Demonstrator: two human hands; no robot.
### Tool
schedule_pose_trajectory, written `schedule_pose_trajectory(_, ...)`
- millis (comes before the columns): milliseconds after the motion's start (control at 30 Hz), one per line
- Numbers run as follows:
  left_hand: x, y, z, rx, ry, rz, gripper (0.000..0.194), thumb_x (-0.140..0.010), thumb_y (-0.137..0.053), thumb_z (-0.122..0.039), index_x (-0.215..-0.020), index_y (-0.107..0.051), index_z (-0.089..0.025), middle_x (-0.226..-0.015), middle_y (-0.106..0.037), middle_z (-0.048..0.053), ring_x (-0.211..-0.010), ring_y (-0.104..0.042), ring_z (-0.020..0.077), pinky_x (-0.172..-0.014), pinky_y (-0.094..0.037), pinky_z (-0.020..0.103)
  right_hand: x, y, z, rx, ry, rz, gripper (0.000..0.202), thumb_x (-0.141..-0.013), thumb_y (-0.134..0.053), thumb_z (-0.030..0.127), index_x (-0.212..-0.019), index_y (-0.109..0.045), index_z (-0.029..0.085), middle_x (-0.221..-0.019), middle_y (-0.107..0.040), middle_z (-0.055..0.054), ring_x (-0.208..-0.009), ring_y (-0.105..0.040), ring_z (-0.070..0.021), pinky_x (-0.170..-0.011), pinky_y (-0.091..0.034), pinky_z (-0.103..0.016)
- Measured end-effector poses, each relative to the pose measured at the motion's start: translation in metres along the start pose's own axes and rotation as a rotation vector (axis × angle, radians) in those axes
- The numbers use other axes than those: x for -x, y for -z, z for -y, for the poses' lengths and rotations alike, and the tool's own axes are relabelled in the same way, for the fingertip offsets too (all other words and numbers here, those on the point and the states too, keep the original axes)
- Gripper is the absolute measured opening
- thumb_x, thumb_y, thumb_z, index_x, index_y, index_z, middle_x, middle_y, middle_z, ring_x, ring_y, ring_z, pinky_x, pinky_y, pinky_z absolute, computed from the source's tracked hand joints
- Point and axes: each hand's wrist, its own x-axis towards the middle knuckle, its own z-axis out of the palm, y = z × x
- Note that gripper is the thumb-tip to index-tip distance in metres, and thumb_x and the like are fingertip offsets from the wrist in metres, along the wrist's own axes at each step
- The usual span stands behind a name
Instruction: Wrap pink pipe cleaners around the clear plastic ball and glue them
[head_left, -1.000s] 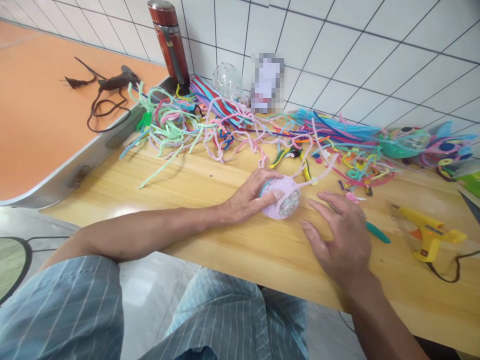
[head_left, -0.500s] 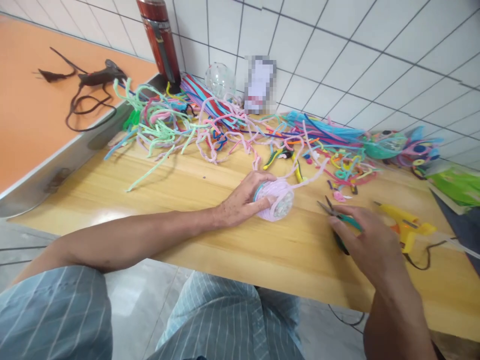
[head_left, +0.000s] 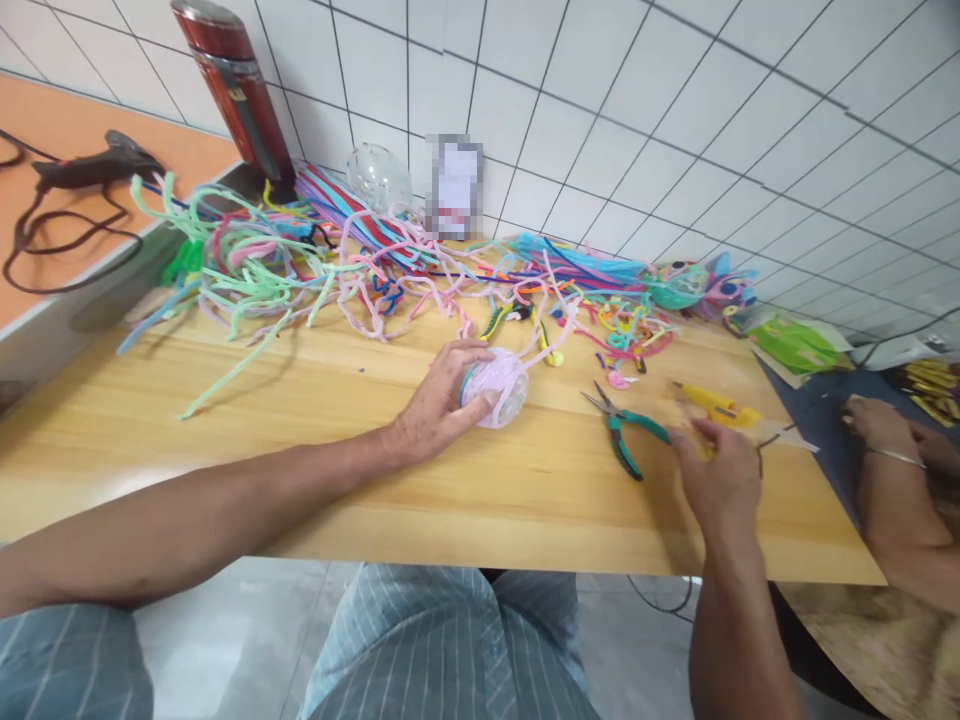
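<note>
My left hand [head_left: 442, 400] is closed around a clear ball [head_left: 513, 402] wrapped in lilac pipe cleaners [head_left: 496, 372], the thumb pressed on its near side. Loose pipe cleaner ends stick up from the ball toward the back. My right hand [head_left: 718, 480] is by the yellow glue gun [head_left: 720, 405], thumb and fingers apart; its fingers cover the glue gun's handle, and contact is hard to make out. Green-handled pliers [head_left: 626, 425] lie on the table just left of the right hand, their jaws spread.
Tangled pipe cleaners [head_left: 262, 270] and a blue bundle [head_left: 585, 265] line the back. Yellow-handled pliers [head_left: 495, 320] lie behind the ball. A red thermos [head_left: 236, 100], another clear ball [head_left: 379, 178] and a phone [head_left: 456, 190] stand by the wall. Another person's hand [head_left: 877, 425] is at right.
My right hand has let go of the green-handled pliers, which now lie on the table, and has moved over to the glue gun. The view has swung right; my left hand keeps its hold.
</note>
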Motion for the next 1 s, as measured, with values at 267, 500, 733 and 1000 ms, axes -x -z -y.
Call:
schedule_pose_trajectory(267, -0.003, -0.002, 0.0, 0.108, 0.066, -0.011, 0.041, -0.105, -0.062, -0.043, -0.139, -0.054, -0.022, -0.144, -0.06, 0.015, -0.145, -0.055, 0.0294, -0.128, -0.043, 0.053, -0.046, 0.011, -0.021, 0.023, -0.402, -0.004, 0.036, -0.065, -0.076, 0.051, -0.086, -0.066, 0.024, -0.08, -0.071, -0.013, -0.075, -0.068, -0.0334, -0.069, -0.054, -0.048)
schedule_pose_trajectory(500, -0.006, -0.003, 0.005, 0.129, 0.075, 0.016, 0.057, -0.095, -0.071, -0.043, -0.143, -0.053, -0.019, -0.144, -0.059, 0.017, -0.142, -0.056, 0.0317, -0.127, -0.045, 0.054, -0.063, 0.027, 0.002, -0.245, -0.29, 0.267, 0.017, -0.07, -0.083, 0.044, -0.068, -0.072, 0.032, -0.06, -0.066, -0.001, -0.054, -0.061, -0.0247, -0.05, -0.047, -0.038)
schedule_pose_trajectory(733, -0.006, -0.006, 0.011, 0.161, 0.169, 0.052, 0.068, -0.096, -0.072, -0.06, -0.148, -0.051, -0.022, -0.152, -0.055, 0.019, -0.147, -0.054, 0.0354, -0.13, -0.04, 0.061, -0.041, 0.037, 0.068, -0.369, 0.109, 0.366, 0.03, -0.077, -0.073, 0.059, -0.08, -0.079, 0.03, -0.096, -0.085, -0.008, -0.097, -0.081, -0.0355, -0.083, -0.064, -0.046)
schedule_pose_trajectory(1000, -0.005, -0.001, 0.005, -0.062, 0.055, 0.035, 0.066, -0.102, -0.067, -0.052, -0.158, -0.049, -0.023, -0.165, -0.046, 0.021, -0.161, -0.041, 0.0362, -0.135, -0.033, 0.062, -0.016, 0.029, 0.146, -0.403, 0.635, 0.527, 0.022, -0.086, -0.075, 0.051, -0.089, -0.081, 0.03, -0.077, -0.081, -0.001, -0.064, -0.074, -0.0231, -0.06, -0.062, -0.034)
